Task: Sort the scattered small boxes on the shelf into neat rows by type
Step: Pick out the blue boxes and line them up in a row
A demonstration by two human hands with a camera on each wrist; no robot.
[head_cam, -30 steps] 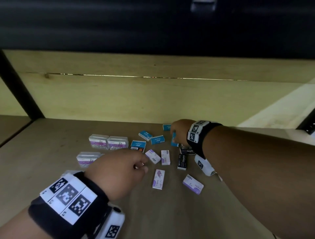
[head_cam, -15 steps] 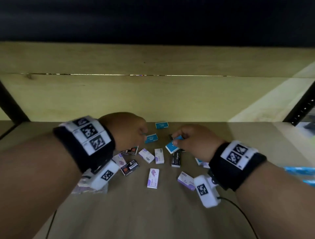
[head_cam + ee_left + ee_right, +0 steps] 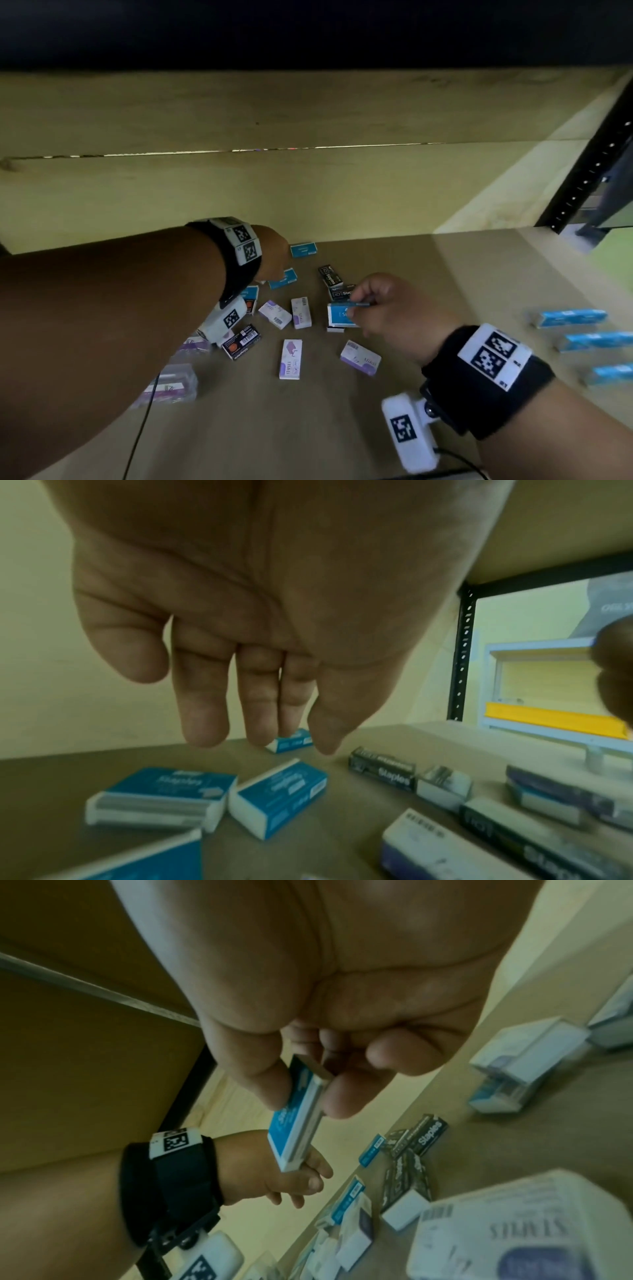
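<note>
Hands shifted: right hand [image 3: 394, 308] lifts pinched blue box [image 3: 342, 313] (left hand [image 3: 274, 253] hovers slack).

The head camera looked down from above at the shelf [image 3: 342, 428]. The left wrist camera sat low and close under the left hand [image 3: 260, 610], facing the far wall. The right wrist camera looked left. All three saw the same small boxes [image 3: 291, 358].

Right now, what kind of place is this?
Probably a storeroom or stationery stock shelf: a wooden shelf on a black slotted metal upright, with small staples boxes scattered on it.
</note>
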